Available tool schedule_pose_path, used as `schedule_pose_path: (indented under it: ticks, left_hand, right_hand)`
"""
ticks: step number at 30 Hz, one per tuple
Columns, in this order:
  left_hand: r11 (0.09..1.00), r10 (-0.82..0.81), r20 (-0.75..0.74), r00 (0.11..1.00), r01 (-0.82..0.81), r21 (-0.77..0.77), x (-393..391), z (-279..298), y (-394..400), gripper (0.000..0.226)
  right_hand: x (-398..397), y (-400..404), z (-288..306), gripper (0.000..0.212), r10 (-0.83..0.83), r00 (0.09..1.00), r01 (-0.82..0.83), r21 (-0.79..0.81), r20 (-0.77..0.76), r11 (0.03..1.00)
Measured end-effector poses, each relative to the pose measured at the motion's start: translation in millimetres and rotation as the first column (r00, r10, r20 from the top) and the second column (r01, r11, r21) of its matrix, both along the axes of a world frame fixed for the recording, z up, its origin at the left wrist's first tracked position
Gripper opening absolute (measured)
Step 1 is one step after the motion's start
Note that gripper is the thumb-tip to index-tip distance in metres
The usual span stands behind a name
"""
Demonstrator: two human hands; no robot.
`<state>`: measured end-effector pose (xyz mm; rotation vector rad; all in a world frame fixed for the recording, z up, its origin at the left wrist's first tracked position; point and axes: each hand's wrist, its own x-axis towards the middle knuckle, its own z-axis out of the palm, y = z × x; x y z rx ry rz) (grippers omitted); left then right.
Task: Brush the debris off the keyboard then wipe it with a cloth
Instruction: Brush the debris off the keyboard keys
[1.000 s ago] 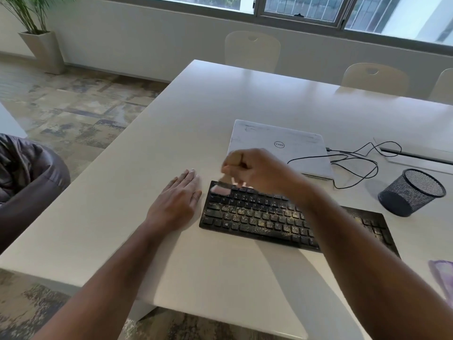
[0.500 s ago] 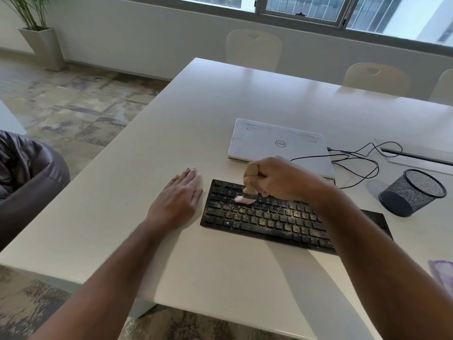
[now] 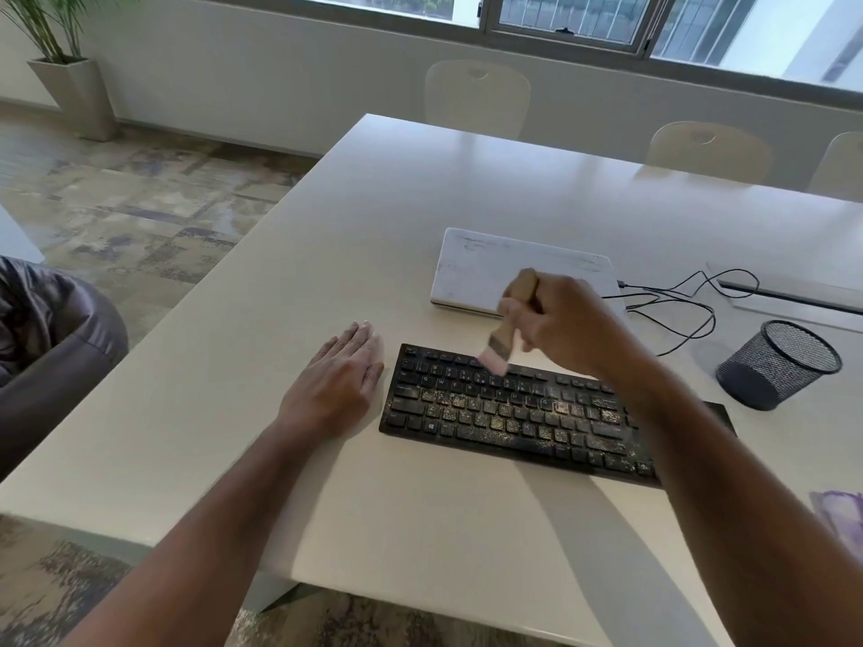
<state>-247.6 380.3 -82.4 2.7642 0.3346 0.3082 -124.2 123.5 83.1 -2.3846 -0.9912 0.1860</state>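
A white table (image 3: 443, 217) fills most of the view, its near corner jutting over a mottled carpet floor (image 3: 140, 198). At the near right edge lies a bit of purple cloth (image 3: 840, 511), cut off by the frame. The black keyboard (image 3: 509, 413) sits near the table's front edge, its lower rows speckled with yellowish debris (image 3: 504, 420) (the top rows look cleaner). The left hand (image 3: 334, 380) lies flat on the table with fingers straight, just beside the keyboard's left end. The right hand (image 3: 560, 319) is curled round the wooden handle of a small brush (image 3: 506, 326), blurred, whose pale bristles meet the keyboard's top row. Beyond sits a closed white laptop (image 3: 485, 268), a black cable (image 3: 677, 305) looping to its right, and a black mesh cup (image 3: 777, 364) further right. Pale chairs (image 3: 476, 98) line the far side beneath a window (image 3: 574, 16); a potted plant (image 3: 70, 72) stands in the far left corner, and a dark beanbag (image 3: 46, 338) sits at left.
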Motion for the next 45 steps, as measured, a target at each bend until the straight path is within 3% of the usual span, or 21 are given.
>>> schedule_pose_path:
  ticks: [3, 7, 12, 16, 18, 23, 29, 31, 33, 36, 39, 42, 45]
  left_hand:
    - [1.0, 0.005, 0.003, 1.0, -0.005, 0.005, -0.4, 0.1, -0.4, 0.057]
    - [1.0, 0.005, 0.006, 1.0, -0.005, 0.006, 0.2, -0.7, -0.1, 0.057]
    - [1.0, 0.014, 0.023, 1.0, -0.014, 0.002, 0.4, -1.1, -0.9, 0.057]
    - [1.0, 0.013, 0.02, 1.0, -0.013, 0.004, 1.0, -1.2, -0.4, 0.057]
    - [1.0, 0.012, 0.02, 1.0, -0.012, 0.002, 1.2, -1.7, 0.0, 0.057]
    - [1.0, 0.009, 0.02, 1.0, -0.009, 0.011, 0.8, -1.0, -0.1, 0.057]
    - [1.0, 0.009, 0.015, 1.0, -0.009, 0.001, 0.2, -1.2, 0.1, 0.057]
    - [1.0, 0.01, 0.013, 1.0, -0.01, -0.002, 0.4, -0.8, -0.1, 0.057]
    - [1.0, 0.012, 0.013, 1.0, -0.012, 0.001, 0.4, -0.3, -0.8, 0.057]
    - [1.0, 0.012, 0.015, 1.0, -0.012, 0.003, -0.1, 0.5, -1.4, 0.057]
    - [1.0, 0.011, 0.016, 1.0, -0.011, 0.007, 0.3, 0.7, -1.2, 0.057]
    - [1.0, 0.011, 0.012, 1.0, -0.011, 0.005, 0.1, 0.0, -0.6, 0.057]
    - [1.0, 0.017, 0.011, 1.0, -0.017, 0.004, 0.4, -0.1, -0.5, 0.057]
  right_hand:
    - [-8.2, 27.7, -19.7, 0.005, 0.005, 0.99, 0.023, 0.195, -0.143, 0.981]
    - [-13.5, 56.6, -35.2, 0.014, -0.027, 0.981, 0.077, 0.261, -0.192, 0.962]
    - [-19.7, 71.5, -42.9, 0.024, -0.062, 0.996, 0.072, 0.193, -0.059, 0.979]
    - [-21.5, 71.1, -35.8, 0.025, 0.03, 0.987, -0.015, 0.092, -0.16, 0.996]
    - [-20.1, 68.0, -28.5, 0.025, 0.052, 0.959, -0.022, 0.108, -0.28, 0.994]
    - [-14.7, 63.8, -33.4, 0.015, 0.0, 0.99, 0.027, 0.194, -0.139, 0.981]
    - [-18.9, 62.9, -30.7, 0.016, 0.123, 0.964, -0.106, 0.083, -0.236, 0.991]
    - [-15.1, 61.0, -24.9, 0.015, 0.109, 0.956, -0.077, 0.126, -0.272, 0.989]
    - [-9.8, 59.0, -25.0, 0.014, 0.052, 0.978, -0.014, 0.185, -0.202, 0.983]
    - [-12.3, 57.5, -33.2, 0.019, 0.018, 0.992, -0.002, 0.134, -0.121, 0.991]
    - [-15.9, 55.4, -36.4, 0.021, 0.045, 0.987, -0.034, 0.072, -0.156, 0.997]
    - [-14.4, 51.3, -27.8, 0.019, 0.086, 0.937, -0.055, 0.1, -0.338, 0.993]
    - [-8.2, 46.6, -28.9, 0.014, 0.011, 0.979, 0.026, 0.181, -0.203, 0.983]
